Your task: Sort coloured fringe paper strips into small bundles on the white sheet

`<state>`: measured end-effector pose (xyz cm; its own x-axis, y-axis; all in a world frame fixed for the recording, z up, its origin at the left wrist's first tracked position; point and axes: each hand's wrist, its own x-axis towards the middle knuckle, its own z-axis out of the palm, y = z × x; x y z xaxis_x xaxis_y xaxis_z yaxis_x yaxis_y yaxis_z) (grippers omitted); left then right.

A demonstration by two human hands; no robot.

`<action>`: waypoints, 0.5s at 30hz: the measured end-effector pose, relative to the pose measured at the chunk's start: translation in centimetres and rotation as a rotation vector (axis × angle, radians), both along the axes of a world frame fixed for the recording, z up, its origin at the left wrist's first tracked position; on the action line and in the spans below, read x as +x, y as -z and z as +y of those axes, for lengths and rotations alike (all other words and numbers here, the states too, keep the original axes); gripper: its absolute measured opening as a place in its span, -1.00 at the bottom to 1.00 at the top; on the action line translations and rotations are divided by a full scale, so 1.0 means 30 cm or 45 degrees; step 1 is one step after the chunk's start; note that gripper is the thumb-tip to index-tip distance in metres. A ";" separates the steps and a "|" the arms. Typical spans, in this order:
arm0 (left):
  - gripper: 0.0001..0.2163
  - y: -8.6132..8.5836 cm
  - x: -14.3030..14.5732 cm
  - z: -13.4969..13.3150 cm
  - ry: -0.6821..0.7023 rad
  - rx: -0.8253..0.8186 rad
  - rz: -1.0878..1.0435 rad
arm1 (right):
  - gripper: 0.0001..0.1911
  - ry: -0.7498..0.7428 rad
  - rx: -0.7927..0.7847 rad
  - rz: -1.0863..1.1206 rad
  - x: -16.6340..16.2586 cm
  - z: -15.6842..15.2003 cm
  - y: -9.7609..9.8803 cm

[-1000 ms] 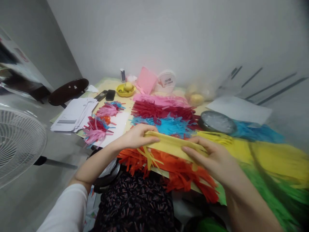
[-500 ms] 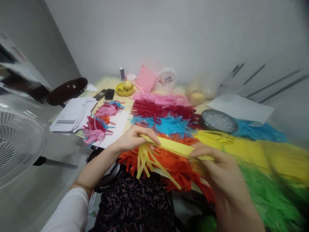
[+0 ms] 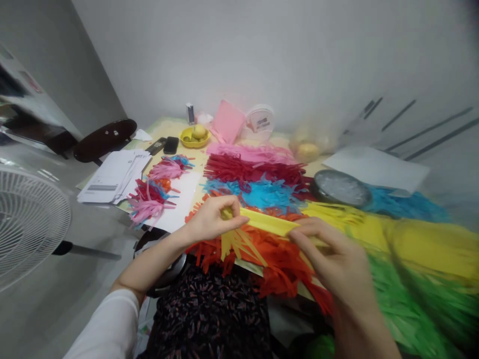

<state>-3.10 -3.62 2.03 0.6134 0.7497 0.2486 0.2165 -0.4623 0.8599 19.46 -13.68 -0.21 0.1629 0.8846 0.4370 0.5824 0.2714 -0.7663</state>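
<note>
A folded yellow paper strip [image 3: 267, 223] with a cut fringe is stretched between my two hands, above the orange fringed paper [image 3: 280, 254]. My left hand [image 3: 215, 217] is closed on its left end, and the yellow fringe hangs below those fingers. At the right end, my right hand [image 3: 329, 244] pinches the strip between thumb and fingers. Behind my hands lie blue fringed paper [image 3: 271, 194], dark red fringed paper [image 3: 254, 168] and pink fringed paper [image 3: 254, 152]. To the right are yellow paper sheets [image 3: 422, 244] and green fringed paper [image 3: 407, 299].
Multicoloured tassels [image 3: 151, 199] lie at left beside printed papers [image 3: 114, 177]. Farther back are a phone [image 3: 171, 145], a yellow fruit bowl [image 3: 194, 142] and a white tub [image 3: 260, 122]. A dark round dish [image 3: 340, 188] sits at right. A fan [image 3: 32, 224] stands on the floor at left.
The fingers of my left hand have curled further around the yellow strip's end. The hanging fringe has bunched closer together, and my right hand has shifted slightly left along the strip.
</note>
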 end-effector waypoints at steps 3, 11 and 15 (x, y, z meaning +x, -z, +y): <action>-0.79 0.008 -0.004 0.002 0.030 0.186 0.014 | -0.80 0.153 0.023 -0.118 -0.015 -0.007 0.008; -0.87 0.005 -0.017 0.006 0.096 0.056 0.090 | -0.84 0.099 -0.135 -0.080 -0.014 -0.017 -0.012; -0.82 0.005 -0.020 -0.005 0.271 -0.513 -0.172 | -0.84 0.029 -0.185 0.166 -0.021 -0.020 -0.030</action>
